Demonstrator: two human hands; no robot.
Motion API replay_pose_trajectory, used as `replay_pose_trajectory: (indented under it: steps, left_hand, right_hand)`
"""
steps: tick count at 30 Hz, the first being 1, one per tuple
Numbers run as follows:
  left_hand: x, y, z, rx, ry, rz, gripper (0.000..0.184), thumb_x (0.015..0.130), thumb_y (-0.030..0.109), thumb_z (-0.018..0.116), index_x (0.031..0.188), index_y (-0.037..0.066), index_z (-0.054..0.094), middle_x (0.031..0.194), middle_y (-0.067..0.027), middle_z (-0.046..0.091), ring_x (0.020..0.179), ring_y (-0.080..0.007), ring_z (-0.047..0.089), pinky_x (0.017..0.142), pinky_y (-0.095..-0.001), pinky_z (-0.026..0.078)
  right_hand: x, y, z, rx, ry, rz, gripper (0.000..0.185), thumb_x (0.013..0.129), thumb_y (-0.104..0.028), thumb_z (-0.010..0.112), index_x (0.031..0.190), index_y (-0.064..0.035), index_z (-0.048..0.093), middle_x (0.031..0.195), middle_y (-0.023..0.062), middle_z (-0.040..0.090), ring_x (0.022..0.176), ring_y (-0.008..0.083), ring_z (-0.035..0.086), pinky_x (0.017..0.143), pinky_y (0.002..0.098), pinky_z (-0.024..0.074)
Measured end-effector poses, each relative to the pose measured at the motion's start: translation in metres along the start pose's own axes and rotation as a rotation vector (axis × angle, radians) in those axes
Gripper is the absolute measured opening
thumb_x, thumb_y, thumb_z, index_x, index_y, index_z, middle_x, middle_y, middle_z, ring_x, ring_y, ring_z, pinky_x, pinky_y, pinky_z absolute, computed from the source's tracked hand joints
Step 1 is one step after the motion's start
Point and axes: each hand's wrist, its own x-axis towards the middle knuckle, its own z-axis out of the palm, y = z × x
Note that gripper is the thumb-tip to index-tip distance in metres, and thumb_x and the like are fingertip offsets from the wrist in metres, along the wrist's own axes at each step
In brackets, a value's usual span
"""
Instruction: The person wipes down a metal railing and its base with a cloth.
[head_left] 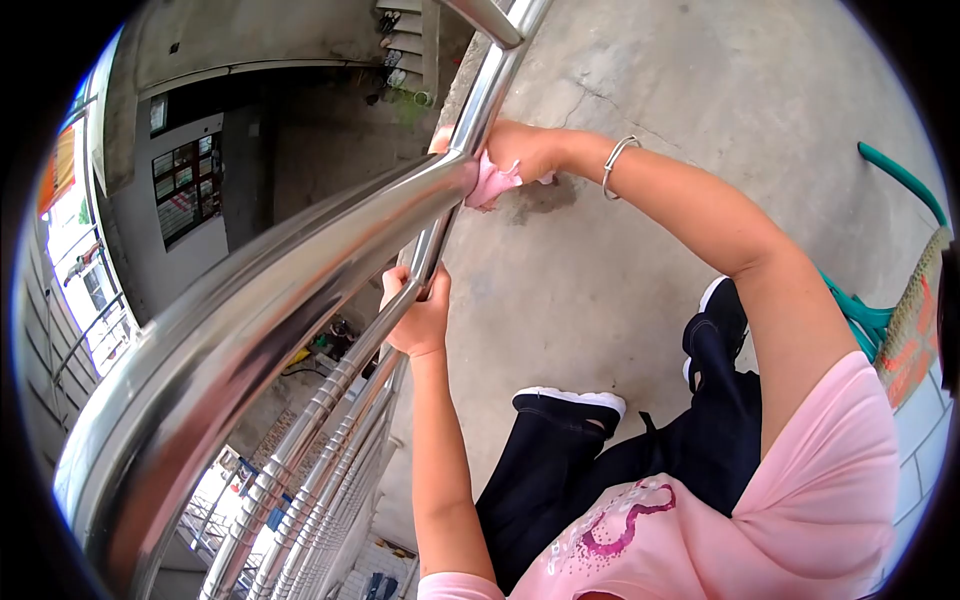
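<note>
The floor [640,240] is of grey concrete, and its surface looks uneven and cloudy. A thin crack [590,92] runs through the far part, and a dark patch [550,198] lies near the metal railing [490,85], which follows the left edge. Two dark shoes [565,404] with white soles rest on the floor, apart. At right, whether the green curved piece [900,175] touches it, I cannot tell.

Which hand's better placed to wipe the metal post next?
Right hand, probably: it already holds the pink cloth at the metal post, beside the thick top rail. The left hand grips the lower rail, with no cloth visible.
</note>
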Motion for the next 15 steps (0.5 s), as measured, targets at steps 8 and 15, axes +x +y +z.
replay_pose_trajectory:
  steps: [8,15]
  left_hand:
    - [-0.001,-0.001,0.002,0.008,0.005,-0.004,0.033,0.068,0.036,0.078,0.074,0.012,0.055,0.048,0.0012,0.053,0.043,-0.0179,0.054,0.046,-0.0319,0.042]
    - [0.001,0.001,-0.008,0.043,-0.073,-0.035,0.037,0.067,0.036,0.077,0.076,0.011,0.052,0.057,-0.0054,0.058,0.053,-0.0257,0.06,0.051,-0.0368,0.048]
  right_hand:
    - [0.012,0.05,0.007,-0.469,0.155,-0.04,0.045,0.062,-0.008,0.071,0.105,-0.0066,0.058,0.089,0.0113,0.063,0.085,0.0241,0.062,0.074,0.0334,0.0484]
    - [0.003,0.038,0.011,-0.645,0.24,0.231,0.052,0.069,-0.006,0.07,0.119,-0.0103,0.058,0.095,0.0143,0.066,0.085,0.029,0.066,0.073,0.0375,0.0519]
